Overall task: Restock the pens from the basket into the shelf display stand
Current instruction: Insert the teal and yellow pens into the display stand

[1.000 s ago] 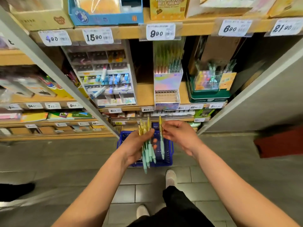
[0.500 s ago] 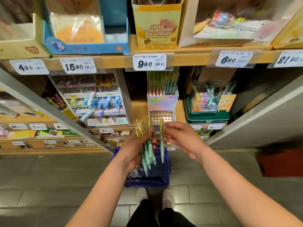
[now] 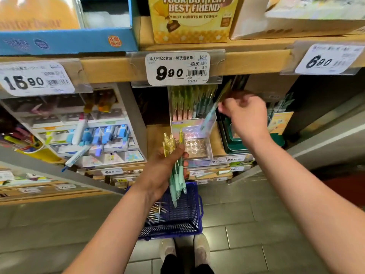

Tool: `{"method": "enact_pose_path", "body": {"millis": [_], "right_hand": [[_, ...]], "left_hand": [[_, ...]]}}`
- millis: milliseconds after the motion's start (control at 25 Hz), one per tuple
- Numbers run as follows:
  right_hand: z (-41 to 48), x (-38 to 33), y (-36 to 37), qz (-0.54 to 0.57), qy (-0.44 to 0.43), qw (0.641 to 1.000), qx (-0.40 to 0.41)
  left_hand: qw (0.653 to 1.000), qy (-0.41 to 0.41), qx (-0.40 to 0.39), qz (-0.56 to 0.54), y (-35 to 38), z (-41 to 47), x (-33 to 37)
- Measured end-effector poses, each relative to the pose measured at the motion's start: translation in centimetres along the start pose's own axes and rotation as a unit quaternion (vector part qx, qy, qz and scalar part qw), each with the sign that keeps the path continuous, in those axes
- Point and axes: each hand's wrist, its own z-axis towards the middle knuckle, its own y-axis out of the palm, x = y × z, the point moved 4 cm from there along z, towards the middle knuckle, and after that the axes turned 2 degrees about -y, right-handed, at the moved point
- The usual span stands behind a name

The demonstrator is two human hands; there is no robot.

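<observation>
Pinching one pen (image 3: pixel 212 111) between curled fingers, the right hand (image 3: pixel 245 115) sits right of centre, in front of the shelf under the 9.90 tag (image 3: pixel 177 69). That pen is tilted, its lower tip over the upper right corner of the stand (image 3: pixel 189 124); motion blur hides whether it touches. Pens stand upright in the stand's back rows, while its front grid of holes (image 3: pixel 194 145) shows open rings. At centre frame, the left hand (image 3: pixel 162 171) grips a bundle (image 3: pixel 169 144) of pens, yellow tops up and green ends pointing down. Below it, at lower centre, the blue basket (image 3: pixel 199 210) stands on the tiled floor with more pens (image 3: pixel 157 211) lying at its left side.
</observation>
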Motion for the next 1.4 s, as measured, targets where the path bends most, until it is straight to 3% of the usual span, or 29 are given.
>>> {"method": "enact_pose_path", "body": {"millis": [160, 360, 520, 680, 1120, 1400], "right_hand": [[3.2, -2.0, 1.2, -0.169, -0.185, 0.967, 0.043], [3.3, -0.1, 2.9, -0.185, -0.187, 0.964, 0.036], [3.2, 0.3, 3.8, -0.213, -0.254, 0.944, 0.008], [3.6, 1.9, 4.8, -0.281, -0.210, 0.935, -0.054], [4.1, 3.5, 5.8, -0.289, -0.143, 0.944, -0.067], [4.0, 3.3, 5.6, -0.296, -0.162, 0.939, -0.063]], "left_hand": [[1.000, 0.006, 0.006, 0.028, 0.3, 1.3, 0.1], [0.999, -0.007, 0.020, 0.040, 0.5, 1.4, -0.3], [0.999, -0.016, 0.017, 0.039, 0.4, 1.7, -0.1], [0.999, -0.020, 0.011, 0.041, 0.5, 2.1, 0.2], [0.999, -0.005, 0.011, 0.046, 1.5, 2.7, 0.4], [0.999, -0.003, 0.022, 0.042, 2.3, 3.3, 0.5]]}}
